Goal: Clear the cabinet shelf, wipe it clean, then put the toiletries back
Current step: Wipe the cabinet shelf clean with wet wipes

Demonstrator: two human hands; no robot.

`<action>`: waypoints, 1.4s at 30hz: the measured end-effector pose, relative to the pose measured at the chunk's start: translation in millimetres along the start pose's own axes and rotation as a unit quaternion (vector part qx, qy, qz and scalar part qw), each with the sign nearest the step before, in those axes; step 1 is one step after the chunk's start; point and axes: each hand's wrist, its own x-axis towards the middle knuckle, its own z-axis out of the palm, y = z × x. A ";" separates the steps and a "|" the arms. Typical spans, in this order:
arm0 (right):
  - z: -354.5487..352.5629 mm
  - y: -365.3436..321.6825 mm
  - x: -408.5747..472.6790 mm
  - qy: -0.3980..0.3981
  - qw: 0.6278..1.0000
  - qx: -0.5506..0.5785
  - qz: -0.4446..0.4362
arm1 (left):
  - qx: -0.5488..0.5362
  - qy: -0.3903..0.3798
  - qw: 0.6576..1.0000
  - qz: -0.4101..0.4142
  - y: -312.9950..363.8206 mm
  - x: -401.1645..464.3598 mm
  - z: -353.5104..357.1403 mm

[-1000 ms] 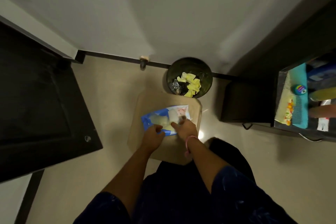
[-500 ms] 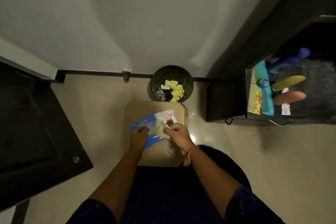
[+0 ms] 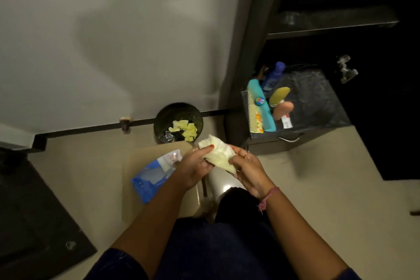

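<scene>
Since half a second ago, a pale crumpled wet wipe has been lifted clear of the blue plastic wipe packet, left behind the left hand. It is pinched between the fingertips of both hands, the right hand opposite, seemingly to be unfolded for wiping. Toiletries are kept beyond the fingers, in the dark drawer.

toiletries crowding shelf's left

A pale yellow-white crumpled wipe; a blue and white plastic wipes packet; a teal plastic comb; a blue plastic bottle; yellow crumpled scraps in a dark round bin; beige floor.
</scene>
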 end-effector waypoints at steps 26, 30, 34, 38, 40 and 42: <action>-295.2 -203.7 53.3 0.158 0.964 -0.186 -0.109 | -0.080 0.137 0.986 -0.054 -107.5 133.7 302.3; -287.3 -227.9 99.3 0.246 0.885 -0.334 -0.211 | -0.074 0.168 0.981 -0.063 -120.4 147.5 297.7; -263.0 -268.5 149.1 0.253 0.792 -0.467 -0.300 | -0.048 0.188 0.978 -0.077 -128.1 159.5 284.1; -242.2 -300.5 196.6 0.261 0.667 -0.643 -0.273 | -0.028 0.211 0.973 -0.087 -129.4 168.3 267.9; -236.4 -304.2 216.6 0.244 0.613 -0.717 -0.226 | -0.008 0.215 0.973 -0.088 -129.6 172.4 259.4; -238.2 -299.9 233.0 0.216 0.590 -0.753 -0.195 | -0.008 0.230 0.968 -0.097 -129.0 175.3 251.2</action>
